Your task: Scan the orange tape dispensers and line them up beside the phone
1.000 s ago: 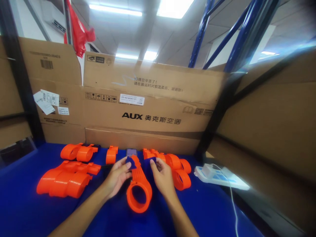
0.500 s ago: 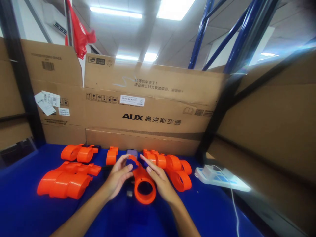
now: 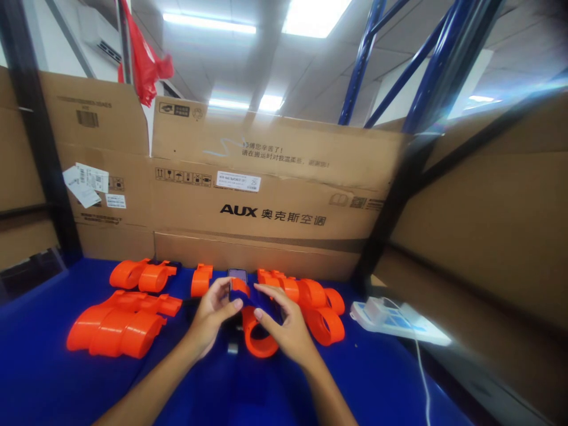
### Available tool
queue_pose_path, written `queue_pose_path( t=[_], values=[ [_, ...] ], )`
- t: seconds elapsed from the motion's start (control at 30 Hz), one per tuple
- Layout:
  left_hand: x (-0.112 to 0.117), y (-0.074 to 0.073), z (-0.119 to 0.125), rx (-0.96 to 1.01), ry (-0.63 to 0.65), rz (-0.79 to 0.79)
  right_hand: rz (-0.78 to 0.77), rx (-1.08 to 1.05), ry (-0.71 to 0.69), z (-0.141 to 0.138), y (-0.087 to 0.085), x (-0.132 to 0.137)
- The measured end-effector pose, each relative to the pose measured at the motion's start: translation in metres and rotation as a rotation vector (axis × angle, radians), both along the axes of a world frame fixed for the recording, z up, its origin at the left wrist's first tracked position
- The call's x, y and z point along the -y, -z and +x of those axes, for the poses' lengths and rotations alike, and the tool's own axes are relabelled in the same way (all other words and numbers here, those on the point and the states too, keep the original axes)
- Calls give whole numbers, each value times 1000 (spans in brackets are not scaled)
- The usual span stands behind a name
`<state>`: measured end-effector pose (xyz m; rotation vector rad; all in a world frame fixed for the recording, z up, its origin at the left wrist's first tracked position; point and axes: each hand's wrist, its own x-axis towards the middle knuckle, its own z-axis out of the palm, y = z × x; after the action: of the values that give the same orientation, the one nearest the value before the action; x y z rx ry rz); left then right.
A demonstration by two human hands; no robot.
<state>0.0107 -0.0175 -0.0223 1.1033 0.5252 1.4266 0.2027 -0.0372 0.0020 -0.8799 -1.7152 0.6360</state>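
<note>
Both my hands hold one orange plastic part (image 3: 256, 345) with a ring at its near end, just above the blue table. My left hand (image 3: 212, 319) pinches its far end from the left, thumb on top. My right hand (image 3: 286, 329) lies over its right side, fingers curled round it and over a dark blue piece between the hands. The ring points towards me, partly hidden by my right hand.
More orange parts lie on the blue table (image 3: 53, 378): a stack at the left (image 3: 118, 322), a pair behind it (image 3: 142, 275), one small piece (image 3: 201, 279), several at the right (image 3: 317, 307). A phone (image 3: 237, 274) lies at the back. A white power strip (image 3: 394, 322) with cable sits right. Cardboard boxes (image 3: 266, 201) wall the back.
The orange part has been drawn in and tipped, so its ring is now lower and partly covered. My right hand moved from beside it to over its top. My left hand kept its hold.
</note>
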Motion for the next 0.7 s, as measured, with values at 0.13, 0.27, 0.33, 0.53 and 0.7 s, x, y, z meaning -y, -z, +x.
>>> queue_pose_path(
  t=[0.13, 0.27, 0.33, 0.53, 0.7],
  values=[
    [0, 0, 0, 6, 1, 12, -32, 8, -10, -1, 1, 0],
    [-1, 1, -2, 40, 7, 32, -30, -36, -67, -2, 4, 1],
    [-1, 2, -4, 57, 31, 53, -14, -20, -57, -3, 5, 2],
    [2, 1, -11, 35, 140, 195, 208, 213, 110, -1, 7, 5],
    [2, 7, -8, -116, 22, 306, 533, 473, 290, 2, 13, 0]
  ],
)
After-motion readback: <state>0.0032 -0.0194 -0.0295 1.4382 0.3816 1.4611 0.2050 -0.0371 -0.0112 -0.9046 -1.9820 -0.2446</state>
